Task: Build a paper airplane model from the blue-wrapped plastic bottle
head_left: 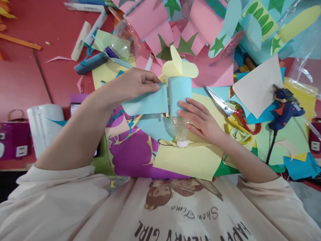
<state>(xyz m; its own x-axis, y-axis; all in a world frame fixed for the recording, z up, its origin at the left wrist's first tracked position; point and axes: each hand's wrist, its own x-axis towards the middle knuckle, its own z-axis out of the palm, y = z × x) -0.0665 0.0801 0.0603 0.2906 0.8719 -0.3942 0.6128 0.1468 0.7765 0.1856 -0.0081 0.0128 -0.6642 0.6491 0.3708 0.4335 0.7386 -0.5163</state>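
A plastic bottle [179, 125] with a white cap lies with its cap toward me. Light blue paper [179, 87] wraps its body, and pale yellow paper petals [185, 68] stick out at the far end. My right hand [200, 118] rests on the bottle with its fingers stretched over the blue wrap and the clear neck. Just left of the bottle, my left hand [140, 83] pinches the upper edge of a light blue paper sheet [150, 102]. The sheet's right edge is close beside the wrap.
Scissors [227, 108] with red and yellow handles lie right of the bottle, beyond them a blue glue gun [286, 108] with a cord. Purple paper [132, 152] and yellow paper [188, 160] lie nearest me. Markers [81, 40] and pink paper pieces [150, 16] spread across the far side.
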